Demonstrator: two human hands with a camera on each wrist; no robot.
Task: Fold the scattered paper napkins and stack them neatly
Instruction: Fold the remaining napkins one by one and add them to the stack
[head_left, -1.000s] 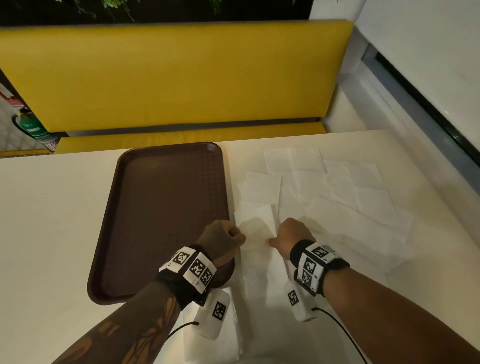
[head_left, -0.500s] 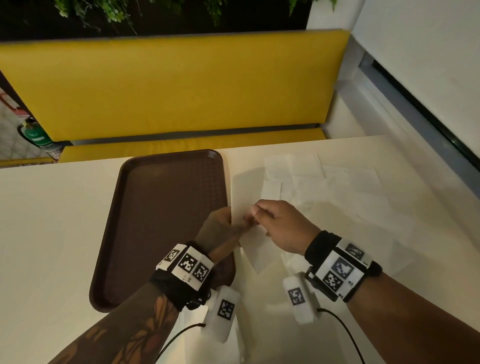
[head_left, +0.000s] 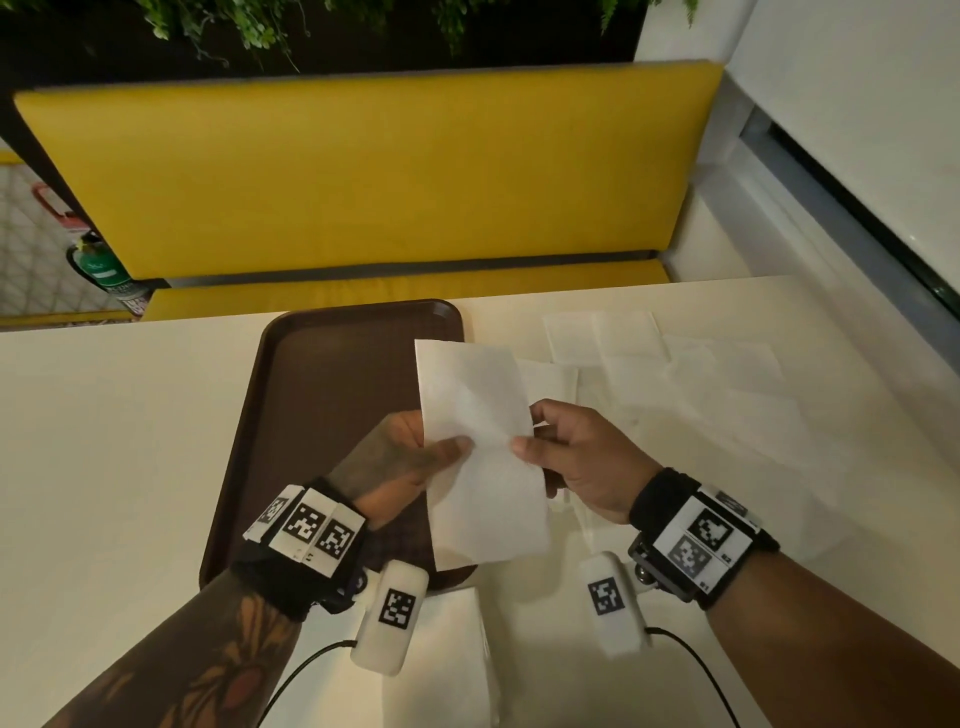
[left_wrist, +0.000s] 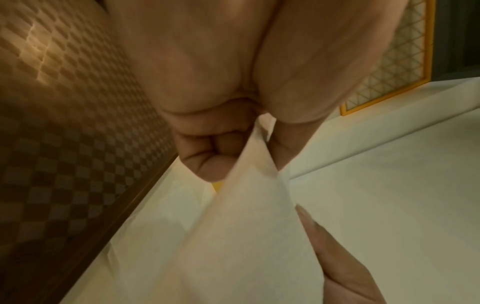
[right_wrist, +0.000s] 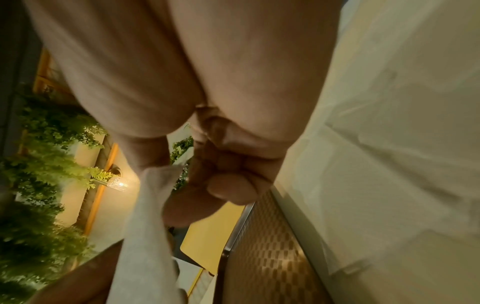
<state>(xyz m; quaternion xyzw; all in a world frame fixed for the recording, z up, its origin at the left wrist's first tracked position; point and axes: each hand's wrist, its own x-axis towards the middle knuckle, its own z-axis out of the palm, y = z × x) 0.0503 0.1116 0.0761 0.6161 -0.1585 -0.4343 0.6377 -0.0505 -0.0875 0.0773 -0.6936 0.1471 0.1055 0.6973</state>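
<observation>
A brown tray (head_left: 322, 415) lies on the left half of the table (head_left: 104, 441), its far edge close to the table's far edge. Over the tray's right rim the left hand (head_left: 400, 457) pinches the left edge of a white napkin (head_left: 483, 452) between thumb and curled fingers. The napkin is lifted off the table, a long strip creased across its middle. The right hand (head_left: 582, 457) pinches its right edge the same way. More napkins (head_left: 691, 384) lie scattered flat toward the table's far right corner.
</observation>
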